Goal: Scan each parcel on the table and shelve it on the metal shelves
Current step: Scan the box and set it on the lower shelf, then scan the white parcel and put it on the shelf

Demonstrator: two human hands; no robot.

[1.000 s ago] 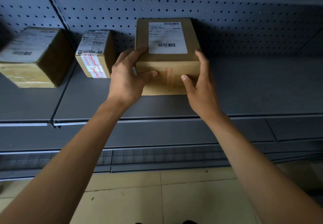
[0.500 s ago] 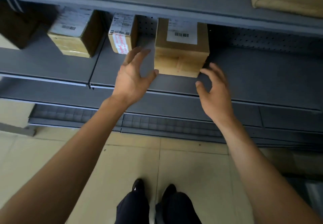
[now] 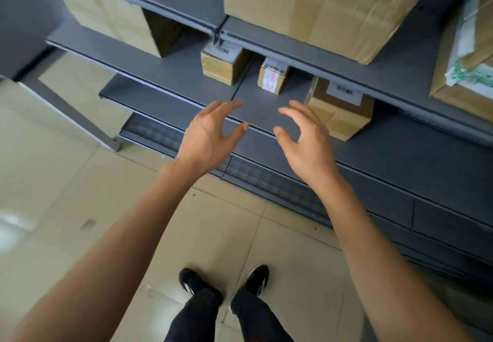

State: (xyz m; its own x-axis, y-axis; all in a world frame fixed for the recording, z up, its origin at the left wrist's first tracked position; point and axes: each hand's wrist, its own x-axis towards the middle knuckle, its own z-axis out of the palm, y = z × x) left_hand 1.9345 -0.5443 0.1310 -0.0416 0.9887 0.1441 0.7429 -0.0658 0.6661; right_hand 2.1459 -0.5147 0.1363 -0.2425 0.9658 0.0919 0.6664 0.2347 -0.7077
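Left hand [image 3: 210,131]: hovering in front of the lower shelf [image 3: 170,93], fingers spread and loosely bent, holding nothing, touching nothing.
Right hand [image 3: 306,139]: hovering beside the left, fingers likewise spread and loosely bent, gripping nothing.
Parcel with barcode label [image 3: 338,109]: sitting on the lower shelf, just right of the right hand and apart from it, label facing up; its rear is tucked under the shelf above.
Neighbouring parcels: a small taped box [image 3: 272,79] and a squat brown box [image 3: 221,67] are standing further back on the same shelf, apart from each other.
Upper shelf [image 3: 386,75]: carrying a large carton [image 3: 320,8] and others partly out of frame.
Bench: not appearing in this view.
Step, as judged: this parcel is looking shelved; the hands are free for the next parcel.
Handling, as judged: a stiff cardboard box, plain matt faces, probably light enough for two hands; not looking slippery. Contents unknown, so fragility cannot be told.
Where to hold, as judged: palms on the two opposite side faces, thumbs over the top edge, keeping off the label.
Floor [image 3: 80,181]: pale tiles; the person's shoes [image 3: 192,280] are standing near the shelf base.
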